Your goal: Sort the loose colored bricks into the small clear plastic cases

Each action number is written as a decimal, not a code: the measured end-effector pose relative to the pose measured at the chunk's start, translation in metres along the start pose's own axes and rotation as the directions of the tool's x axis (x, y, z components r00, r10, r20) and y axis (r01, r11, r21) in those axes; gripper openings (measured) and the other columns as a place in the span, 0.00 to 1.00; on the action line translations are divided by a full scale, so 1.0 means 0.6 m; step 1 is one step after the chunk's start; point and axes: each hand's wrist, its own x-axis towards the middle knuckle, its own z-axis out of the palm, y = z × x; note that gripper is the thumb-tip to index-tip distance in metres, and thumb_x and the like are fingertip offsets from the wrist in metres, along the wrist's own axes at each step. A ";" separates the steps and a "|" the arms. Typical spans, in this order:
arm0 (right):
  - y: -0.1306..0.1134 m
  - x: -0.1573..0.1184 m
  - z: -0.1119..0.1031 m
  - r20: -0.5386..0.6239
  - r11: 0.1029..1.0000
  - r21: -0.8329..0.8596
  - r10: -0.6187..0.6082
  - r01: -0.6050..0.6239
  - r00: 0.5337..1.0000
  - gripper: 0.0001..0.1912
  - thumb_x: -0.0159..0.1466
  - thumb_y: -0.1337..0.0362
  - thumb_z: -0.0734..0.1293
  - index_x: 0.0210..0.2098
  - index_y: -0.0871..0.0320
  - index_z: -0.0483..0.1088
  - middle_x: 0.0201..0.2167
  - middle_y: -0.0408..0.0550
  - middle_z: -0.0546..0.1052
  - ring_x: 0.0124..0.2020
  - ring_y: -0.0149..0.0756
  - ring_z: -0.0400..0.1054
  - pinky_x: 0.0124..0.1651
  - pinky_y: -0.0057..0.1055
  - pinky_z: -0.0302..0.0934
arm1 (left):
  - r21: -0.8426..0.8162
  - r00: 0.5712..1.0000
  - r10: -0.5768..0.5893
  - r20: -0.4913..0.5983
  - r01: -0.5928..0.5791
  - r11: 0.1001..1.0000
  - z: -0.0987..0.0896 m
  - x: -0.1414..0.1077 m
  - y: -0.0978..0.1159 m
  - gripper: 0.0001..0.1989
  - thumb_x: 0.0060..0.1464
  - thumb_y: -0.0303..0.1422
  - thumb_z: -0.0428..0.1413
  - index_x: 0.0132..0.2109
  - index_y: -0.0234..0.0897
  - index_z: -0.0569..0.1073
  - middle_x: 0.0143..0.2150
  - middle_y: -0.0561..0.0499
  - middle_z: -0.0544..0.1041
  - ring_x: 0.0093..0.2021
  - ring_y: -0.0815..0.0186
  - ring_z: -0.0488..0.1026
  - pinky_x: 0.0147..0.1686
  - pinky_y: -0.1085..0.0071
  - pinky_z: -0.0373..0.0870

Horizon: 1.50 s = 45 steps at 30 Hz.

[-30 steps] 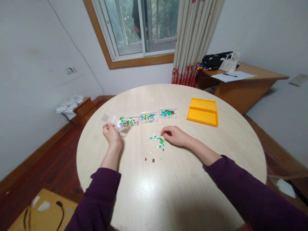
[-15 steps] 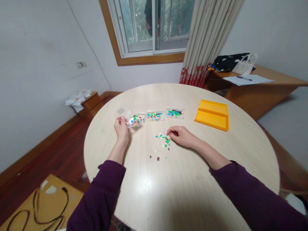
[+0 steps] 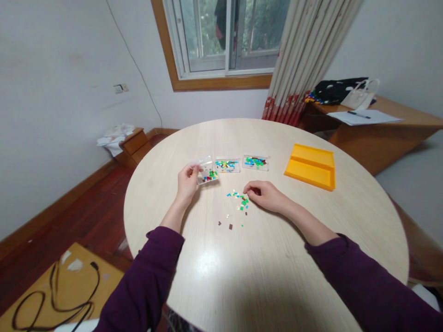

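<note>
My left hand (image 3: 187, 183) grips a small clear plastic box (image 3: 207, 179) by its left side. The box looks tilted toward me, with small coloured building pieces gathered along its near edge. My right hand (image 3: 265, 195) rests on the table with curled fingers, at the right edge of a loose scatter of small pieces (image 3: 244, 203) in green, blue, yellow and brown. Whether its fingertips hold a piece is too small to tell. Nearer to me lie a few single pieces, among them a brown square piece (image 3: 230, 226).
Two more clear boxes, a middle box (image 3: 227, 171) and a right box (image 3: 255, 168), hold coloured pieces. An open yellow case (image 3: 310, 168) lies farther right on the round table (image 3: 277, 272). Beyond stands a side desk (image 3: 408, 110) with paper, a pen and a white bag.
My left hand has moved right and turned; the clear box in it is now tilted, its pieces showing near the front. My right hand stays by the scattered pieces. The view has shifted slightly.
</note>
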 end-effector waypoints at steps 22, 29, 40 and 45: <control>0.003 -0.001 0.000 0.001 1.000 -0.003 -0.012 0.012 1.000 0.12 0.56 0.67 0.58 0.30 0.61 0.74 0.21 0.43 0.70 0.23 0.29 0.59 0.28 0.26 0.53 | -0.001 0.995 -0.020 0.102 0.021 1.000 -0.004 -0.001 -0.002 0.09 0.47 0.37 0.61 0.34 0.36 0.76 0.33 0.49 0.78 0.34 0.65 0.73 0.33 0.72 0.68; 0.004 0.000 0.002 -0.001 1.000 -0.019 -0.013 0.013 1.000 0.13 0.56 0.67 0.58 0.30 0.61 0.74 0.20 0.43 0.69 0.23 0.29 0.58 0.28 0.26 0.52 | 0.003 0.995 -0.022 0.099 0.022 1.000 -0.005 -0.001 -0.003 0.09 0.47 0.36 0.61 0.34 0.36 0.76 0.33 0.49 0.78 0.34 0.66 0.73 0.34 0.71 0.68; 0.002 0.000 0.001 -0.003 1.000 0.005 0.002 -0.002 1.000 0.12 0.55 0.67 0.58 0.29 0.61 0.74 0.20 0.42 0.69 0.22 0.29 0.58 0.27 0.26 0.52 | 0.015 0.996 -0.044 0.081 0.043 0.999 -0.002 -0.003 0.001 0.08 0.47 0.36 0.61 0.33 0.36 0.76 0.33 0.49 0.78 0.34 0.66 0.73 0.34 0.72 0.68; 0.003 0.001 0.001 -0.010 1.000 0.000 0.002 -0.002 1.000 0.12 0.55 0.67 0.59 0.29 0.61 0.74 0.19 0.42 0.69 0.22 0.29 0.58 0.27 0.26 0.52 | 0.019 0.995 -0.049 0.091 0.047 0.999 -0.003 -0.003 0.002 0.08 0.47 0.36 0.60 0.33 0.36 0.76 0.33 0.49 0.78 0.34 0.66 0.73 0.33 0.72 0.68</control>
